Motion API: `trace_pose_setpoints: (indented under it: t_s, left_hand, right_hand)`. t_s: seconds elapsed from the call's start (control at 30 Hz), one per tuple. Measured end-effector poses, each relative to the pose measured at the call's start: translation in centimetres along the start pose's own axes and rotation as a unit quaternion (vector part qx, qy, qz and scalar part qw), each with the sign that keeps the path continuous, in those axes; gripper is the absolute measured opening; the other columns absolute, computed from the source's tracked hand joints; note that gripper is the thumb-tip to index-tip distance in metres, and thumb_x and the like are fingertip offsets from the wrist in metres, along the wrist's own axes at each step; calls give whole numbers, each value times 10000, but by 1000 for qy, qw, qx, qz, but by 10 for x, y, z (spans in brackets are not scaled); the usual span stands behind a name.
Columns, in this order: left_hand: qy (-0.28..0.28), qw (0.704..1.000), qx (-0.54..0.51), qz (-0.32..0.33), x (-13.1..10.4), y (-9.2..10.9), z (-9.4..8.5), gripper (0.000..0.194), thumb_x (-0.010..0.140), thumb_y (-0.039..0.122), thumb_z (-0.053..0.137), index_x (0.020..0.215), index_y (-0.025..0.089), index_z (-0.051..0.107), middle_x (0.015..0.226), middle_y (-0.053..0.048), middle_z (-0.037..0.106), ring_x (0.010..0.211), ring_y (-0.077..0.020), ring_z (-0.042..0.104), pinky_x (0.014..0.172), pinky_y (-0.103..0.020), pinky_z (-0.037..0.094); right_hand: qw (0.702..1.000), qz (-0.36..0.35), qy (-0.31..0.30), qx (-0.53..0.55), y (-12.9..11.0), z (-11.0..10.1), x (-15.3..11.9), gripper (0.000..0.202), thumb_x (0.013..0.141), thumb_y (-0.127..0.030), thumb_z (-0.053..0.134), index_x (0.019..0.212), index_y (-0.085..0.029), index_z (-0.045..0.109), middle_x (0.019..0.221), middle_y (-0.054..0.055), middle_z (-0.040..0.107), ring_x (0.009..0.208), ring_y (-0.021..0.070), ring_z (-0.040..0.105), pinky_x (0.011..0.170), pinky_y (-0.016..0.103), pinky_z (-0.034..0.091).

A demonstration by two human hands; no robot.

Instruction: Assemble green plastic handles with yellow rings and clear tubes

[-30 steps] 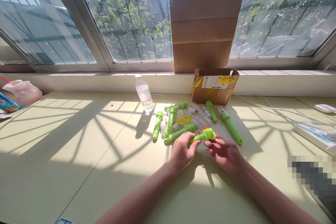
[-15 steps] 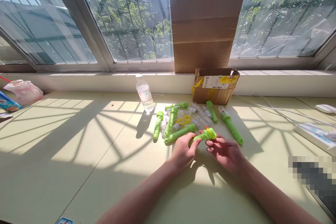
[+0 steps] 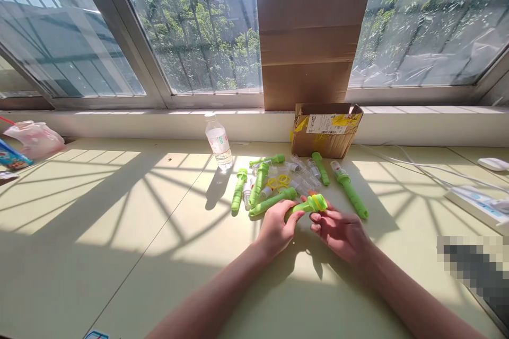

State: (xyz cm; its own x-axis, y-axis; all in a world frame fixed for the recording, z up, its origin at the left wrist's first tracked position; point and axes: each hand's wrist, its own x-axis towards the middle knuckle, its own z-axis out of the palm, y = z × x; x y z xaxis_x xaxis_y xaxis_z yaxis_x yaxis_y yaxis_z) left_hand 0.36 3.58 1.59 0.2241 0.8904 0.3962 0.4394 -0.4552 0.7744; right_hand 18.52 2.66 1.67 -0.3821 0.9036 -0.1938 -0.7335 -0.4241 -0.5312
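The left hand (image 3: 278, 226) has its grip closed around the narrow stem of a green plastic tube (image 3: 303, 206), apparently steadying it and leaving the flared, yellow-banded head free at the right. The right hand (image 3: 342, 233) meets that head with curled fingers; whether its grip closes there I cannot tell. The tube is raised on the near side of loose yellow rings (image 3: 283, 180) and clear tubes (image 3: 305, 174) on the table (image 3: 119, 280), probably clustered for easy reach.
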Motion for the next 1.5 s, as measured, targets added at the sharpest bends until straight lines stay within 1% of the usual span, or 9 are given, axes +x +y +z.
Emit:
trace_pose_setpoints:
  t_s: [0.13,0.3,0.53,0.67,0.8,1.03,1.23,1.33,1.5]
  left_hand:
    - [10,1000,2,8,0,-1,0,168,883,277,567,988,182,657,953,-52,699,878,-192,639,810,-321,495]
    - [26,1000,1,16,0,0,0,145,858,264,601,958,176,657,929,-63,693,859,-201,640,789,-327,503]
    - [30,999,15,40,0,-2,-2,102,838,245,605,920,186,625,896,-59,658,831,-200,608,765,-350,499]
    - [27,998,26,44,0,-2,-3,100,836,253,603,909,185,615,890,-47,645,826,-188,595,763,-339,494]
    - [21,999,28,39,0,-4,-2,112,838,267,605,910,181,610,892,-48,646,834,-190,599,767,-338,494]
    - [14,1000,11,10,0,-2,-2,185,838,318,614,971,190,621,937,-51,670,881,-202,624,811,-347,502]
    - [-56,998,-2,-5,2,4,-6,288,921,322,478,1124,183,627,1035,-91,688,963,-236,637,871,-389,495]
    - [-47,999,-2,-5,3,4,-6,257,913,316,498,1066,169,642,982,-82,693,906,-217,639,839,-365,499]
    - [-26,1000,-12,-4,2,3,-5,190,883,301,556,1000,177,640,955,-53,694,873,-192,635,802,-323,499]
  right_hand:
    - [1000,3,-3,-1,1,-1,0,616,704,-75,698,1232,-366,573,967,-10,661,723,130,577,662,278,538]
    - [1000,-1,-5,-9,1,-1,0,630,703,-81,699,1246,-371,568,963,-10,664,716,132,574,653,273,543]
    - [1000,-4,-10,-18,2,0,-2,666,725,-77,676,1299,-378,521,1144,-3,635,723,120,596,669,288,553]
    - [1000,-2,-5,-25,2,-2,-1,638,721,-80,680,1286,-343,542,1086,7,656,730,130,610,689,292,558]
    - [1000,-1,-4,-22,1,-3,1,603,696,-74,695,1232,-329,587,1036,10,678,712,131,597,692,277,549]
    - [1000,-6,-3,-24,-2,-2,2,611,668,-77,708,1220,-312,596,1154,20,662,699,115,585,690,272,541]
    - [999,-2,6,-40,-5,-1,1,613,653,-95,715,1207,-334,604,1130,-3,673,685,118,592,688,282,549]
    - [999,-1,7,-31,-4,0,1,615,664,-94,700,1221,-333,595,1129,4,668,683,125,588,683,298,549]
    - [1000,-1,10,-30,-2,-1,1,626,676,-118,697,1242,-359,579,977,-11,688,663,134,592,673,315,552]
